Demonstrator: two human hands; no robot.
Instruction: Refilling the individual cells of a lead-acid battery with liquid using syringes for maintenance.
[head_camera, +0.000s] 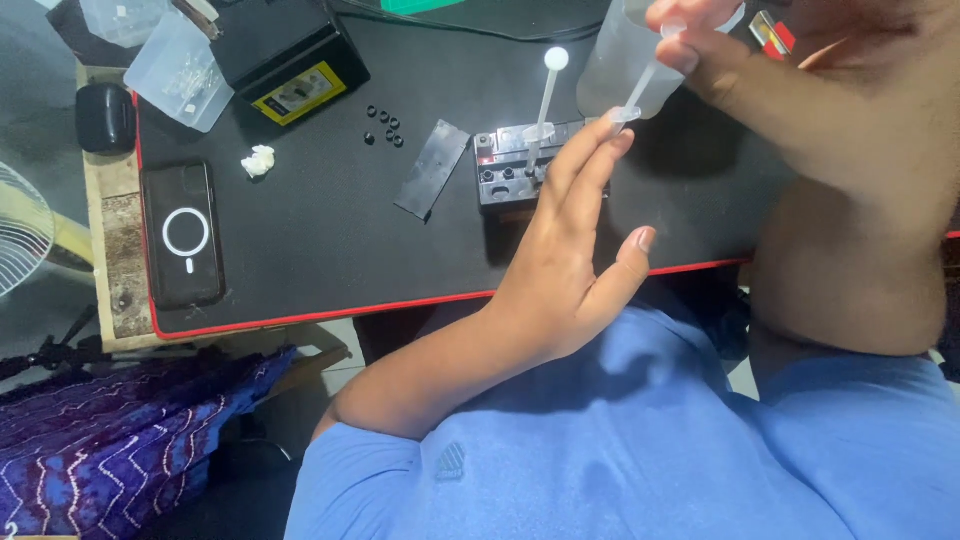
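- The right hand (720, 60) is gripping a translucent squeeze bottle (615, 50) at the top of the view, fingers clenched around its neck, and is tilting its thin nozzle (632, 100) down to the left.
- The left hand (570, 250) is standing edge-up with its fingers released and straight; the fingertips (610, 140) are touching the nozzle tip and steadying it, grasping nothing.
- Just beside those fingertips, a small dark battery (515, 170) is sitting on the black desk mat (330, 260) with its top strip off, showing a row of open cell holes.
- A white syringe (543, 110) is standing upright in 1 of those holes, plunger knob raised.
- The removed cover strip (432, 168) is lying flat to the left of the battery, and about 6 small black caps (385, 125) are lying loose beyond it.
- Judging by this, the filling step is under way: liquid is being aimed at the cells.
- The next move is calling for a gentle squeeze with the nozzle held exactly over 1 hole, since spills onto the mat seem likely.
- A phone (183, 235) and a second boxed battery (290, 60) are lying well apart.
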